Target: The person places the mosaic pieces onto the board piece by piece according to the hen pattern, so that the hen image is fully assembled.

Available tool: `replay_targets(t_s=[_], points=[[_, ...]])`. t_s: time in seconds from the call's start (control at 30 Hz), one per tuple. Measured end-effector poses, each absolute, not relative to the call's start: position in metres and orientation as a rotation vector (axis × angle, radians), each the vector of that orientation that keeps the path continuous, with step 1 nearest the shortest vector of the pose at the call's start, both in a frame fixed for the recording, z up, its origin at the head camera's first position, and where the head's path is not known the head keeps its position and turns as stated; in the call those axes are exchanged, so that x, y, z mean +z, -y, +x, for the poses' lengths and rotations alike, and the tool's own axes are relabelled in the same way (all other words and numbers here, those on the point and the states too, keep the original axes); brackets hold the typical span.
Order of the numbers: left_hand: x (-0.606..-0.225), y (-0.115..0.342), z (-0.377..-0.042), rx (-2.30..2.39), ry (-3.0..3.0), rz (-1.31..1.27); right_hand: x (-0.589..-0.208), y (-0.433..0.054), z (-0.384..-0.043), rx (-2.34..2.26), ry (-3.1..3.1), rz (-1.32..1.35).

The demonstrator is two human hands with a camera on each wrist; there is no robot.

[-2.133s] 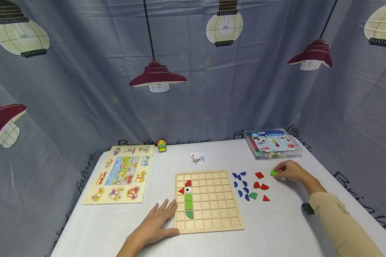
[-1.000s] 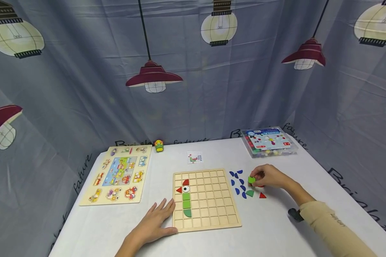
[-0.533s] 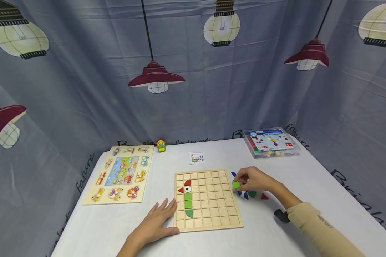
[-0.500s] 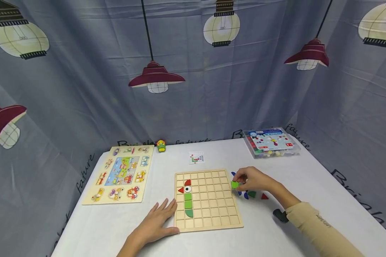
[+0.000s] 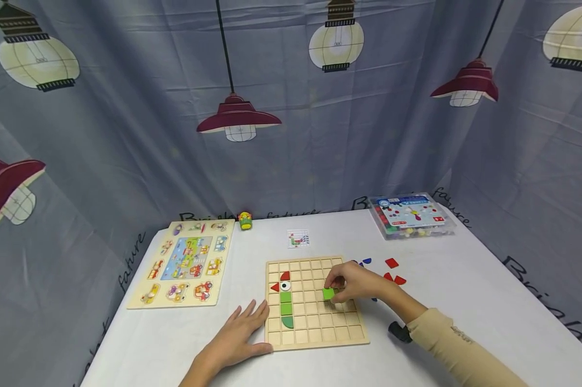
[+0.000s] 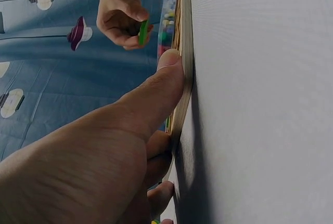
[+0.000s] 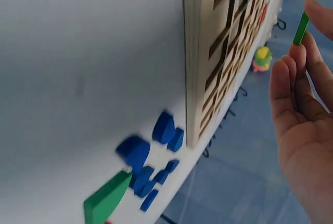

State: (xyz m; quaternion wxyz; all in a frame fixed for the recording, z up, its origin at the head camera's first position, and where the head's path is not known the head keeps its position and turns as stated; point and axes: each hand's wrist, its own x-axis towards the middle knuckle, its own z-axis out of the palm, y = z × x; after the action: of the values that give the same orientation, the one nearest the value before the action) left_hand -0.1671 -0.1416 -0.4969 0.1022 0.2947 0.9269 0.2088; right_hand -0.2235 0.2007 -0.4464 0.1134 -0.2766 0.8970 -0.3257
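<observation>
My right hand [image 5: 361,282] pinches a light green square tile [image 5: 328,294] between thumb and fingertips, above the right half of the wooden grid board [image 5: 315,337]. In the right wrist view that green tile is seen edge-on, apart from the board. My left hand [image 5: 235,341] lies with spread fingers at the board's left edge, its thumb touching the near corner. In the board's left columns sit a red quarter-round tile [image 5: 285,276], a red triangle [image 5: 275,287], a round eye tile [image 5: 285,286], two light green squares [image 5: 286,309] and a dark green quarter-round [image 5: 287,322].
Right of the board lie several blue half-round tiles [image 7: 133,150], a dark green piece [image 7: 106,198] and red tiles [image 5: 391,263]. A small pattern card [image 5: 298,238] lies behind the board. A picture puzzle [image 5: 179,266], small figure [image 5: 245,220] and clear plastic box [image 5: 412,216] stand farther out.
The right hand has carried the green square tile leftward from the loose pieces on the right to above the board. The left hand stays at the board's edge.
</observation>
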Motion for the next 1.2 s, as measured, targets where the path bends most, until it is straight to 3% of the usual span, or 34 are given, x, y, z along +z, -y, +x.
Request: replay_targets(t_s=[1.2], points=[[-0.499,0.14,-0.167,0.606,-2.741,0.863,-0.47,-0.13,-0.205,-0.814,-2.591,-0.881]])
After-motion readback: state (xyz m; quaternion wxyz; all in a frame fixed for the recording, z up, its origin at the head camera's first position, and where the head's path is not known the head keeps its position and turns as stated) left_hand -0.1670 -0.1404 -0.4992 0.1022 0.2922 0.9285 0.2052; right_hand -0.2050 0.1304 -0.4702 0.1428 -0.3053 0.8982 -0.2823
